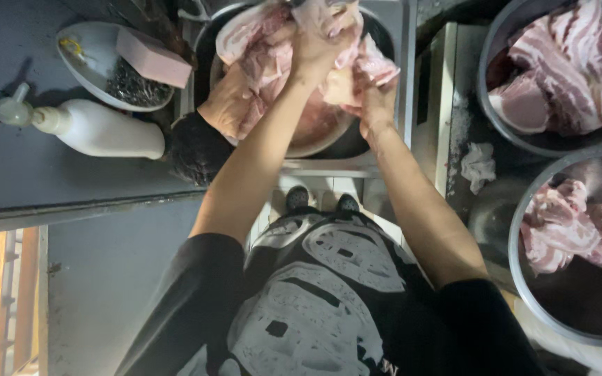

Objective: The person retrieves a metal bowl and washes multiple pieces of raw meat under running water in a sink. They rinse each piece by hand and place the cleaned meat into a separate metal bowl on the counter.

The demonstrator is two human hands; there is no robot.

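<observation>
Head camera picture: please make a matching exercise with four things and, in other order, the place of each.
Things:
1. pink sponge
2. white bottle
3. crumpled tissue
4. meat slab in both hands

Places:
A. lying on the grey counter, left
B. over the middle basin
C. in the small white dish
D. between the sink and the right-hand bowls

Pairs: 1-C, 2-A, 3-D, 4-B

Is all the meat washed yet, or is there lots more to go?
Hard to say what's finished. Both hands, left hand and right hand, hold a slab of raw pork over the sink bowl. Two side bowls, upper bowl and lower bowl, hold more pork; washed or waiting, I cannot tell.
</observation>
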